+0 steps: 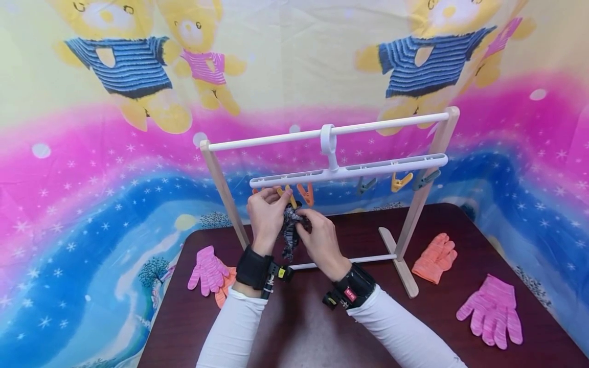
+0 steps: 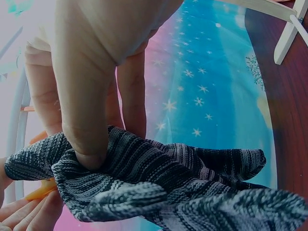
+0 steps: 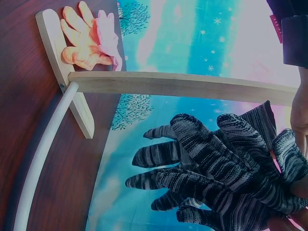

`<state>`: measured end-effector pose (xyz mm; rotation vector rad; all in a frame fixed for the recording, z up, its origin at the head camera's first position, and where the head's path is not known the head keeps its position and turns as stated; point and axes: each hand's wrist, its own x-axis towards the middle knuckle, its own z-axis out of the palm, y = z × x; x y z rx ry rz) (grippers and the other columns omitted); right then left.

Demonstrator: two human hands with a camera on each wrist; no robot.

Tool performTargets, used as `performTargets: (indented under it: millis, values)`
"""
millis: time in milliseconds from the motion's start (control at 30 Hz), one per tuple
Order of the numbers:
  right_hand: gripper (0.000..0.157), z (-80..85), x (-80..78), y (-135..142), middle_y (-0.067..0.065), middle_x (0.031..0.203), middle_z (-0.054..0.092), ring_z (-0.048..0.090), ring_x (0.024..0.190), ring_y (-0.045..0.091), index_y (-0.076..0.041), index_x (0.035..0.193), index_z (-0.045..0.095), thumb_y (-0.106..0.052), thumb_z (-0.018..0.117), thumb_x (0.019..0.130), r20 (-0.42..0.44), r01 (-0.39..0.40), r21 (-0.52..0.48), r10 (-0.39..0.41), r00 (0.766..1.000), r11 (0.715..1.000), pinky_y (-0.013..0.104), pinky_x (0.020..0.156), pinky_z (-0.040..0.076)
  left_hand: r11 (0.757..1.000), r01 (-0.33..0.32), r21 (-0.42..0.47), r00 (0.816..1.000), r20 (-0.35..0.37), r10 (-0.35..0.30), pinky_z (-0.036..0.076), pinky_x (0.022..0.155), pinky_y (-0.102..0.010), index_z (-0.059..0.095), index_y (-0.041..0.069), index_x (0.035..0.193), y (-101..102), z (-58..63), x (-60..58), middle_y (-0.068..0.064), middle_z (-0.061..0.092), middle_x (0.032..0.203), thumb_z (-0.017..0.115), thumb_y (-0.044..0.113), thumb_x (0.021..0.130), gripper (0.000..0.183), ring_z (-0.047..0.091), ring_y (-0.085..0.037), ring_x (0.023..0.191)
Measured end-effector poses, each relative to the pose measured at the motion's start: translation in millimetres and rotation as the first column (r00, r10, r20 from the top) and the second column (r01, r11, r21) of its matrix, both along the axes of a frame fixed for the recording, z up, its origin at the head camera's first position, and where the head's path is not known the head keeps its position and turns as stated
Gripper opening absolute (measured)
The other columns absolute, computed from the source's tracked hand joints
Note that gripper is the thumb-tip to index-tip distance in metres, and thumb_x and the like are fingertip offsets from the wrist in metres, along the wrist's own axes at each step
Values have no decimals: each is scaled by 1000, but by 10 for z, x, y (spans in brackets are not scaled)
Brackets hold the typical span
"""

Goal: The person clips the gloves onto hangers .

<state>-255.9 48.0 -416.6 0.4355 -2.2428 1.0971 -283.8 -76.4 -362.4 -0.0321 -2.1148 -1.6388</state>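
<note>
My left hand (image 1: pixel 267 217) pinches a yellow clothespin (image 1: pixel 292 198) under the left arm of a white hanger (image 1: pixel 294 179). Just below and to the right, my right hand (image 1: pixel 320 237) holds black-and-grey striped knit gloves (image 1: pixel 290 232) by their upper part, beneath the clothespin. In the right wrist view the bunched gloves (image 3: pixel 216 168) dangle with many glove fingers spread, seemingly a pair. The left wrist view has a thumb pressing into the knit (image 2: pixel 139 163), with the yellow clothespin (image 2: pixel 42 190) partly covered. Whether the clothespin bites the fabric is hidden.
The hanger hooks over the top bar (image 1: pixel 267 139) of a wooden-legged rack. An orange clothespin (image 1: pixel 305 194) hangs close by; several others hang rightward. Pink (image 1: pixel 208 271) and orange gloves lie at left on the dark table (image 1: pixel 317 337); orange (image 1: pixel 436 259) and pink gloves (image 1: pixel 494 312) at right.
</note>
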Motion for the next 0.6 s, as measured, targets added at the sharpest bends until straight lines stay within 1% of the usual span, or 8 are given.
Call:
performTargets:
  millis: [267,467,600]
  values:
    - [26,2,-2,-3,13,111,75,73,101,27,-4,113,72,-2,76,87,-7,3,7,-3,1000,1000,41,83,59,1000,-7,-3,1000,-7,6,61,79,-40,73,-1,116,-8,11,0,-19,78,101,81,26,86,41,76,-28,95]
    - [26,15,4,-2,14,112,75,73,102,28,-4,113,72,-2,76,87,4,-6,4,6,1000,1000,42,84,59,1000,8,9,1000,-24,-8,60,80,-37,73,1,116,-15,0,-1,-19,77,103,80,27,87,39,75,-26,97]
    - [26,13,8,0,14,112,75,73,102,28,-5,114,72,-3,75,88,13,-4,8,3,1000,1000,42,84,59,1000,15,20,999,-34,-14,60,81,-38,73,2,114,-19,-8,-4,-18,77,103,79,27,88,37,75,-26,98]
